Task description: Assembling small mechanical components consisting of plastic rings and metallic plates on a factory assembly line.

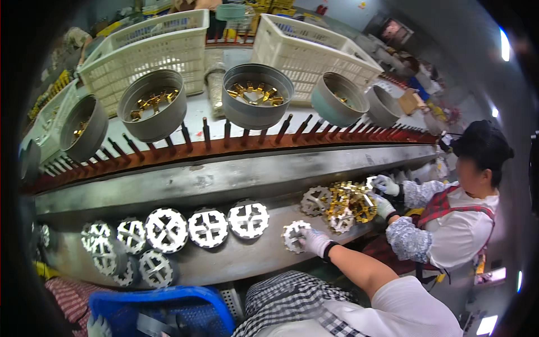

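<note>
My right hand [315,242], in a white glove, reaches over the metal bench with its fingers closed on the rim of a round silver toothed disc [293,236] with spokes. Just beyond it lie another silver disc [316,201] and a heap of gold-coloured metal pieces [352,202]. My left hand does not show. At the lower left edge is a partly cut-off gloved hand [99,326], beside a red-checked cloth; it seems to be another person's. More silver spoked discs [208,228] lie along the bench to the left, some overlapping.
A co-worker [457,208] at the right handles the gold pieces with gloved hands. Upright pegs [227,133] line a red rail behind the bench. Round grey tubs [257,112] with gold pieces stand beyond, before white crates [314,56]. A blue basket [163,297] is near my left.
</note>
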### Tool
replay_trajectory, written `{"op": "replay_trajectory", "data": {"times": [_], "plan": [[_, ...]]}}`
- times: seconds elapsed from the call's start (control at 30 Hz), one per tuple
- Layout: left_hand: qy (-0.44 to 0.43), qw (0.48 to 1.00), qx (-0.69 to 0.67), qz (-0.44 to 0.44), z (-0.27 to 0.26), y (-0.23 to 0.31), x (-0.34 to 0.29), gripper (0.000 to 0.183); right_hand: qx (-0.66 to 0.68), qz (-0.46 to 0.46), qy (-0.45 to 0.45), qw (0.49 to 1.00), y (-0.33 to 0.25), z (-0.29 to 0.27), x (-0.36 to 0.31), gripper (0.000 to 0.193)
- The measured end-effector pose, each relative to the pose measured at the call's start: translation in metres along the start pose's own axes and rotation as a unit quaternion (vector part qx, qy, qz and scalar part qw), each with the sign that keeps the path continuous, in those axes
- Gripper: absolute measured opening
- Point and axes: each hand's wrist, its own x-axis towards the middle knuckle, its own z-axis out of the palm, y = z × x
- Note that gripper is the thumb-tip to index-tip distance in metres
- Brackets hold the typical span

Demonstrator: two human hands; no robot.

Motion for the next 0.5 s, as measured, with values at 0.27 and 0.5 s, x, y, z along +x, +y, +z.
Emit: {"op": "replay_trajectory", "data": {"times": [0.27,0.5], "plan": [[-0.304,0.883,-0.021,0.358,0.049,0.118,-0.092,0.030,0.017,0.002,-0.005,1.000,-0.007,-0.021,-0.016,0.028],[-0.596,0.455,0.230,0.620,0.203,0.089,-0.173,0.017,0.239,0.014,0.050,0.970,0.031,-0.048,-0.038,0.034]]}}
